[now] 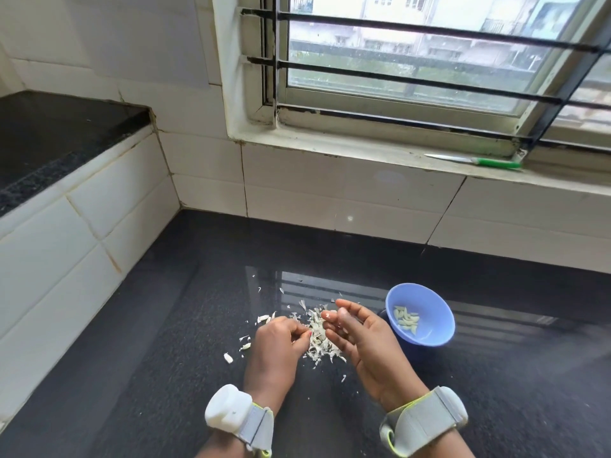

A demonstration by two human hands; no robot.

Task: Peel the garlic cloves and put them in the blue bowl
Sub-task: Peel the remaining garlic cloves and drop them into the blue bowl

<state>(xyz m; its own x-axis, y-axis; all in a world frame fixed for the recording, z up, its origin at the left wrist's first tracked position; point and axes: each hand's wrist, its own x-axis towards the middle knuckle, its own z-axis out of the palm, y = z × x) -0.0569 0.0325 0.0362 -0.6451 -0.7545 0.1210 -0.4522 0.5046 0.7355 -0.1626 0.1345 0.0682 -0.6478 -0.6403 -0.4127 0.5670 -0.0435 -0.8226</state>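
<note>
I'm at a shiny black granite counter (330, 252) in a corner, white tiled walls (330, 193) all round. Barred window (429, 61) ahead gives grey daylight, buildings outside; raised black ledge (49, 137) on my left.

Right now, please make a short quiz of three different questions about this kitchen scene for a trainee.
1. True or false: the blue bowl already holds some peeled cloves.
2. Where does the green-handled knife lie? A) in the bowl B) on the window sill C) in the left hand
3. Fill in: the heap of garlic skins lies on the dark counter between the two ____.

Key
1. True.
2. B: both the left hand and the right hand work at the skins, far from the knife.
3. hands.
</note>
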